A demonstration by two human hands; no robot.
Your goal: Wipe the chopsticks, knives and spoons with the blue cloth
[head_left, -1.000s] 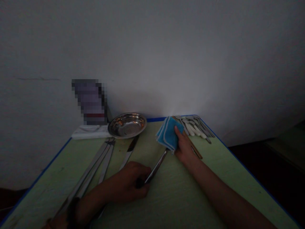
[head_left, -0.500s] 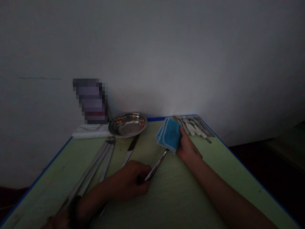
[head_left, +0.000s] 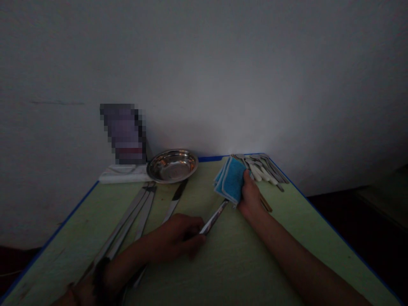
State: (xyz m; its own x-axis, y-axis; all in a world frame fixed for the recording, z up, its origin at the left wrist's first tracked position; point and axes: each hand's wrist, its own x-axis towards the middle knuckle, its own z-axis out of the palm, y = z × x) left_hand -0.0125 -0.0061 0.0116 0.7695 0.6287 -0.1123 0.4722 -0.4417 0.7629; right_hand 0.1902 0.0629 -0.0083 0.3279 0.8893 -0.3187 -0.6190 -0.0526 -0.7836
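My left hand is closed on the near end of a shiny metal utensil. Its far end disappears into a folded blue cloth with pale edging, so I cannot tell what kind of utensil it is. My right hand grips the cloth from the right side, thumb on top, pressing it around that hidden end. Beneath and beside my left forearm lie several long flat metal utensils, and another with a dark tip points toward the bowl.
A steel bowl stands at the back of the green table. Behind my right hand, forks and spoons, some white-handled, lie in a pile. Left of the bowl are a white flat object and a blurred-out upright item near the wall.
Both hands, with the cloth and the utensil, have shifted slightly to the right. The utensil's end stays inside the cloth.
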